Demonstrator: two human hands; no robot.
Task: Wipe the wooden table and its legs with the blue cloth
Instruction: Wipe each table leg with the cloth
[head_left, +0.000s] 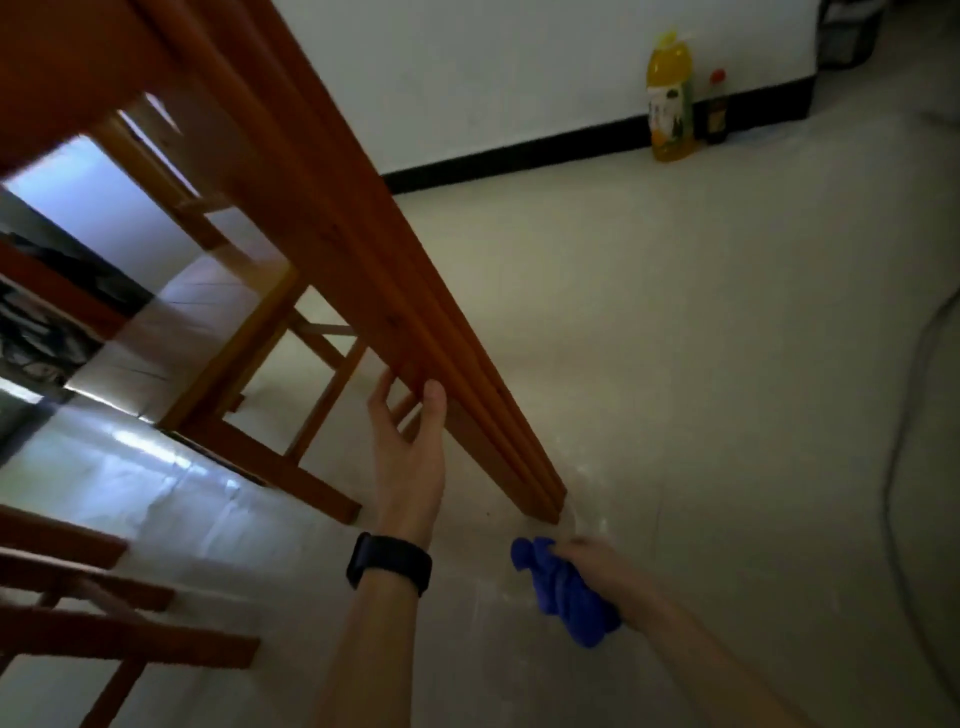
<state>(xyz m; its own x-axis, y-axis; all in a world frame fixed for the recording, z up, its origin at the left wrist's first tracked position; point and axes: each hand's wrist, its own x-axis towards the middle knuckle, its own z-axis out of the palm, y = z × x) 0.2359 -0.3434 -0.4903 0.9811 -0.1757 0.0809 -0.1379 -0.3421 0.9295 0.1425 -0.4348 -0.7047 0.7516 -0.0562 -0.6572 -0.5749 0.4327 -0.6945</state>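
A leg of the wooden table (332, 218) slants from the upper left down to the floor at centre. My left hand (408, 457), with a black band on its wrist, grips this leg about a hand's length above its foot, thumb on the near face and fingers behind. My right hand (592, 564) holds the bunched blue cloth (561, 590) low over the floor, just below and right of the leg's foot. The cloth looks apart from the wood.
A large yellow bottle (671, 98) and a small dark bottle (717, 111) stand by the white wall with its black skirting. Other wooden legs and rails (270, 457) lie left of the gripped leg, more rails (124, 644) at bottom left. Pale floor spreads to the right.
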